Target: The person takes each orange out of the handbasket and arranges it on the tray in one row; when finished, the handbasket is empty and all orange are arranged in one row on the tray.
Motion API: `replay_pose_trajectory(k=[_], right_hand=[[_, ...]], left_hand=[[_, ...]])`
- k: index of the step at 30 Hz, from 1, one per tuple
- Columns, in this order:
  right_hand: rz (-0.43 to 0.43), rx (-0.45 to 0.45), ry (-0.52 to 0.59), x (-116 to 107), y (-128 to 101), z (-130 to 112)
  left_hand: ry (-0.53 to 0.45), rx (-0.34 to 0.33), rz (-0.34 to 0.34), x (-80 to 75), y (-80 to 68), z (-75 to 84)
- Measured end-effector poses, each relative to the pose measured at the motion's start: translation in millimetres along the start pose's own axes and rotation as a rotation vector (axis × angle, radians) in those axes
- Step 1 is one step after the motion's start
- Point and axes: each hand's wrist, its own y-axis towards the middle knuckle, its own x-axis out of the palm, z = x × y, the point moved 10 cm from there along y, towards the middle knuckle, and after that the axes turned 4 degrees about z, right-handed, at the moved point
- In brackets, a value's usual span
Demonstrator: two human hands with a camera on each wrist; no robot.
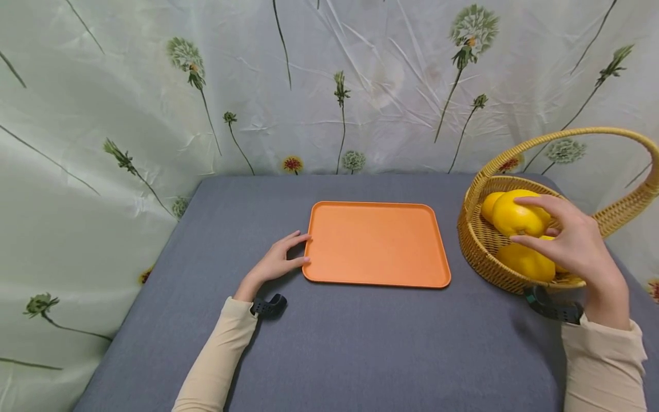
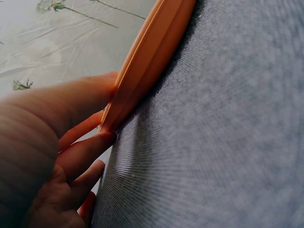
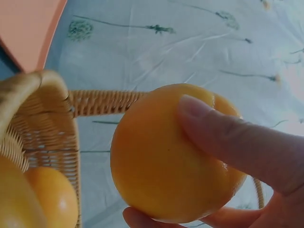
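**A:** What has the right hand [image 1: 576,246] got?

**B:** A yellow pepper [image 1: 520,217]. The fingers curl over its top and the thumb comes round from below, so the pepper is gripped between them. The right wrist view shows it plainly: one finger [image 3: 237,142] lies across the front of the pepper [image 3: 166,156] and the thumb tip shows under it.

**A:** And where is the pepper?

**B:** Over the wicker basket [image 1: 479,246], just above its rim, under the arch of the handle. Below the grip lie more yellow peppers in the basket, one [image 1: 525,262] right under the held one and another [image 1: 488,205] behind it. I cannot tell whether the held pepper touches the one beneath.

**A:** The left hand [image 1: 278,262]?

**B:** It rests on the grey table [image 1: 360,343], fingers stretched out and relaxed, tips against the left edge of the orange tray [image 1: 376,243]. The left wrist view shows the fingertips [image 2: 102,140] meeting the tray's rim [image 2: 152,52] near its corner. It holds nothing.

**A:** How far is the tray from the gripped pepper?

**B:** The tray lies flat to the left of the grip, near the basket but not touching it. Behind everything hangs a pale cloth [image 1: 154,86] printed with flowers.
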Motion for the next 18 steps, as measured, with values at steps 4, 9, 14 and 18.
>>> replay_pose_trajectory(k=[4,9,14,18], right_hand=[[0.009,-0.057,-0.012,-2.9,-0.6,-14.5],[0.01,-0.083,0.011,-4.6,-2.7,-28.7],[0.01,-0.103,0.045,-1.3,-5.0,-40.9],[0.009,-0.15,0.085,7.8,-4.9,-54.1]], left_hand=[[0.006,-0.008,-0.001,-0.1,-0.2,-0.1],[0.006,-0.011,0.004,-1.0,-0.8,0.1],[0.005,-0.004,0.004,-0.7,-0.9,-0.2],[0.005,-0.002,0.001,0.6,-0.4,-0.5]])
